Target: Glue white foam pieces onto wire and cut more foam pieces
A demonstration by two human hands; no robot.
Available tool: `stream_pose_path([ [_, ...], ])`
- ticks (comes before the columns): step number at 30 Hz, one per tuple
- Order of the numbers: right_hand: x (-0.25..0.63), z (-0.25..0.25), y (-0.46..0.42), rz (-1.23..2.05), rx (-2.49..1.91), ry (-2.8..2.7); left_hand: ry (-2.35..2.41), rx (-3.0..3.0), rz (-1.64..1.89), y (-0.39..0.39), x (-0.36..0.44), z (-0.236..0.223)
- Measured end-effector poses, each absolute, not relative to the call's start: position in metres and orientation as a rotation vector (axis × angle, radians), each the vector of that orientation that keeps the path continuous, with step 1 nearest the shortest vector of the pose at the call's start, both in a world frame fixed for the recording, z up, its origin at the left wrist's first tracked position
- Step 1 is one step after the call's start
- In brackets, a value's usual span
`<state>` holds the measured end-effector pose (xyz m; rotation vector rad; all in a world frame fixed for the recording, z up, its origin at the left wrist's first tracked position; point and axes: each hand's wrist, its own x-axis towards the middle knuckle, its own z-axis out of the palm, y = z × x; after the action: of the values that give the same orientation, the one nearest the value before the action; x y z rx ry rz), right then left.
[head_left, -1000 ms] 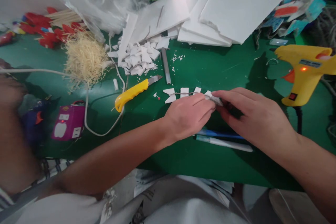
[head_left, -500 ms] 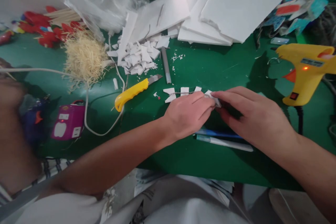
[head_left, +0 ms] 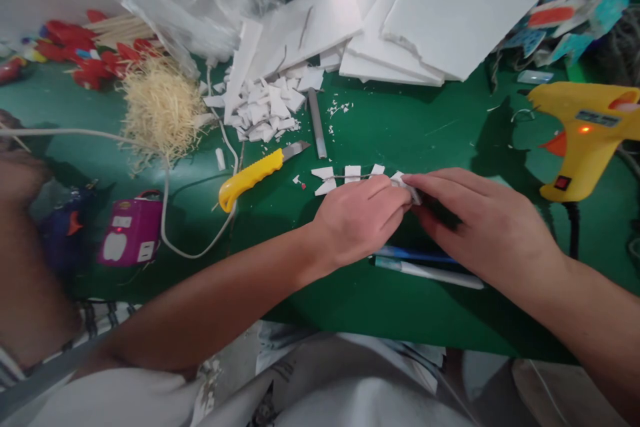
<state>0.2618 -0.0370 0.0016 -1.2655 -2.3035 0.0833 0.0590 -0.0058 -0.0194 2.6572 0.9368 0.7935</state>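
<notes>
In the middle of the green table lies a string (head_left: 336, 177) with several white foam pieces (head_left: 353, 174) along it; the leftmost is notched. My left hand (head_left: 363, 217) is closed at the string's right part, and its fingertips are mostly hidden. My right hand (head_left: 463, 207) pinches the rightmost foam piece (head_left: 399, 179) between thumb and fingers. Both hands meet at that piece. Below them lie a white marker (head_left: 435, 273) and a blue pen (head_left: 410, 253), partly covered by my right hand. A yellow utility knife (head_left: 255, 177) rests on the left, blade extended.
A yellow glue gun (head_left: 583, 137) stands at right, its light lit. Foam sheets (head_left: 450, 13) and a heap of foam scraps (head_left: 270, 107) are at the back. Left are straw shreds (head_left: 163, 107), a purple socket box (head_left: 131, 232), a white cable (head_left: 185, 255) and another person's arm (head_left: 30, 267).
My hands stay at the same foam piece, with only slight finger movement. The other person's hand at the far left has shifted a little. The view has moved very slightly.
</notes>
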Motion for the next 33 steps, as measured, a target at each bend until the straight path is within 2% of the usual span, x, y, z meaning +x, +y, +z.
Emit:
stream_pose_path([
  [8,0.2619,-0.0012,-0.0388,0.037,-1.31,-2.311,0.929,2.67,0.881,-0.0048,0.0604,-0.0193],
  [33,0.2623,0.005,-0.0403,0.045,-1.267,-2.322,0.918,2.589,0.76,-0.0039,0.0566,-0.0182],
])
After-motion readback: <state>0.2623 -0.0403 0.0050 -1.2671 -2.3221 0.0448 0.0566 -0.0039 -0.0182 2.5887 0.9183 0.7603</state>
